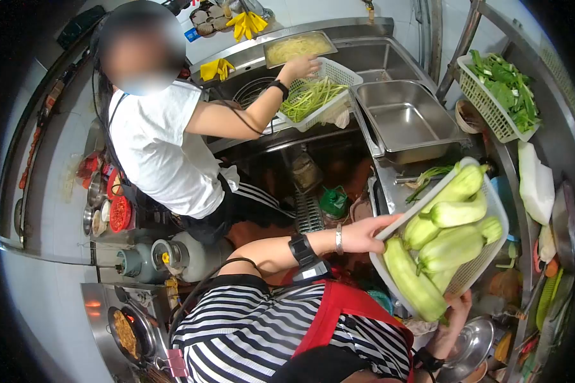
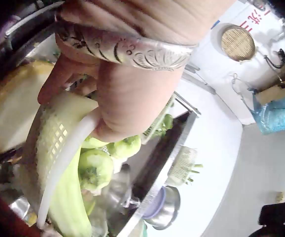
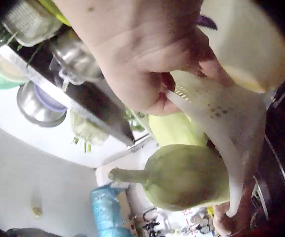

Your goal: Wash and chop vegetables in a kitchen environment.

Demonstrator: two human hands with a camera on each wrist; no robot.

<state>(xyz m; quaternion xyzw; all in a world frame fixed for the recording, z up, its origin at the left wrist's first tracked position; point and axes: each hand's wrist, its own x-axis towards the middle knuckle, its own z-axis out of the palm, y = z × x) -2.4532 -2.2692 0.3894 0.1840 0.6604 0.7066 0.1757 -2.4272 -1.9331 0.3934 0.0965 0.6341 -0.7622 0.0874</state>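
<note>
Both hands grip a white perforated plastic basket [image 1: 393, 281] by its rim, at opposite ends. Several pale green zucchini [image 1: 453, 246] lie in it, piled lengthwise. My left hand [image 1: 364, 235], with a silver bracelet [image 2: 127, 47] at its wrist, has the thumb over the rim and the fingers outside in the left wrist view. My right hand [image 1: 457, 313] pinches the other end; in the right wrist view the right hand [image 3: 152, 59] curls over the rim. One zucchini [image 3: 187, 177] shows its stem beside the rim there.
A steel pan [image 1: 409, 115] stands beyond the basket. Another person [image 1: 163, 147] in a white shirt reaches over a basket of green stalks [image 1: 358, 80]. Leafy greens fill a basket [image 1: 492, 118] on the right shelf. A steel bowl [image 1: 473, 348] sits near my right hand.
</note>
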